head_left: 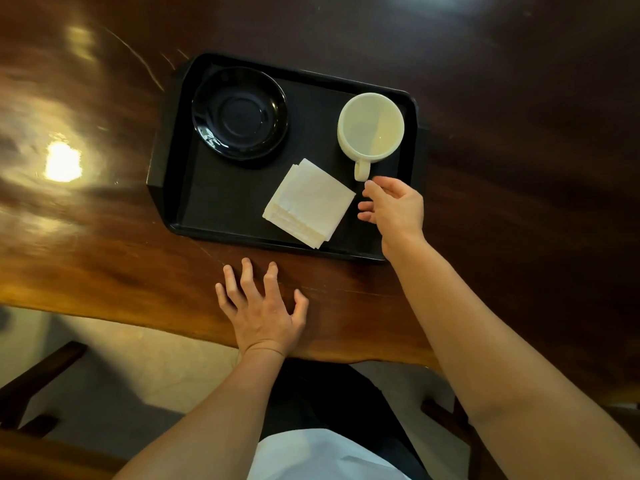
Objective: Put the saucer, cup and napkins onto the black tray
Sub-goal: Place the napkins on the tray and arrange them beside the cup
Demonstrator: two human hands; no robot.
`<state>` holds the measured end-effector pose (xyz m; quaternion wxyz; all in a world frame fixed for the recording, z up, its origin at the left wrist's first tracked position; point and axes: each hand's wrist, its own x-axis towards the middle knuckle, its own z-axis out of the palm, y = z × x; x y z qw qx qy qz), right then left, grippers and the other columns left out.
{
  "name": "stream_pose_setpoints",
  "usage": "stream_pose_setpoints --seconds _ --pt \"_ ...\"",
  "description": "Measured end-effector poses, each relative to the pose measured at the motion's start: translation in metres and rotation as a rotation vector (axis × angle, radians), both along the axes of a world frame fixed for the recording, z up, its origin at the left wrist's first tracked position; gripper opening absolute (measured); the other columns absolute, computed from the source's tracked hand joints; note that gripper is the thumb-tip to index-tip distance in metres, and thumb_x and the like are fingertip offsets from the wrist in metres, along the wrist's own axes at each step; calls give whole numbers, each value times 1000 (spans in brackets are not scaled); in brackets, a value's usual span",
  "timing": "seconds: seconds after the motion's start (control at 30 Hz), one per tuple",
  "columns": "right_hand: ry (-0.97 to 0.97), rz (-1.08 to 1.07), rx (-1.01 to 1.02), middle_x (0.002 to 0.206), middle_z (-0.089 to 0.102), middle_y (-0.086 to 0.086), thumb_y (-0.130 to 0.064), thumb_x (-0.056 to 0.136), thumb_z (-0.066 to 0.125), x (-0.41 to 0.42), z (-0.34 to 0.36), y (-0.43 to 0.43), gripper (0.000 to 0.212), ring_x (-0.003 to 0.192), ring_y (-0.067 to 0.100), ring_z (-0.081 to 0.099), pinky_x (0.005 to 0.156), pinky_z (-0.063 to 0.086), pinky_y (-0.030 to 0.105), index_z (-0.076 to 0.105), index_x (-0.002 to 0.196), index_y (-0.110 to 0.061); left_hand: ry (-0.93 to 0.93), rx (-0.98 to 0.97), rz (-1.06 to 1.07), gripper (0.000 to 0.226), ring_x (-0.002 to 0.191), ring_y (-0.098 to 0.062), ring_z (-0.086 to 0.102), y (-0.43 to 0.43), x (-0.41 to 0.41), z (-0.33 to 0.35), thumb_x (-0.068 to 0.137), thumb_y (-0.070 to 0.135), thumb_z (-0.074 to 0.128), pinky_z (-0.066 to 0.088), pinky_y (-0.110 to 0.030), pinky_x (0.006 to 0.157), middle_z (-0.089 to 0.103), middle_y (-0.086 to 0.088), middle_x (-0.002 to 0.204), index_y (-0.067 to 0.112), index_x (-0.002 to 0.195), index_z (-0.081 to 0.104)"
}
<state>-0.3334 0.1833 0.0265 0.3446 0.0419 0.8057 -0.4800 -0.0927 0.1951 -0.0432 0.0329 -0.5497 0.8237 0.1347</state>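
Note:
The black tray [221,206] lies on the dark wooden table. On its far left part sits the black saucer [239,112]. The white cup [370,126] stands upright at the tray's far right, handle pointing toward me. A stack of white napkins [308,202] lies on the tray's near middle. My right hand [394,209] hovers just below the cup's handle, fingers loosely curled and apart, holding nothing. My left hand [263,306] rests on the table in front of the tray with its fingers spread.
The wooden table [104,237] has a glossy top with bright light reflections at the left. Its near edge runs just behind my left wrist. Below are a pale floor and dark chair parts [38,379].

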Motion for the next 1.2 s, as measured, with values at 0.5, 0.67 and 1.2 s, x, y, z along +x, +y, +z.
stream_pose_setpoints --seconds 0.5,0.67,1.2 --pt "-161 -70 -115 90 77 14 -19 93 72 -9 -6 -26 23 70 16 71 67 62 28 73 111 -5 1 5 -1 64 146 -44 20 0 1 0 82 57 51 9 -61 119 32 -18 152 23 135 45" --pt "-110 -95 -101 84 77 11 -21 93 73 -16 -7 -28 21 68 15 73 67 63 28 74 109 -7 13 -8 -1 64 145 -45 21 0 0 -1 81 56 52 10 -61 118 33 -20 151 22 134 46" --pt "-113 -208 -140 92 77 14 -19 94 71 -42 -1 -32 31 76 20 78 67 64 28 70 120 -1 31 -8 3 64 145 -47 21 -1 1 0 80 55 53 11 -63 117 35 -21 150 19 133 47"
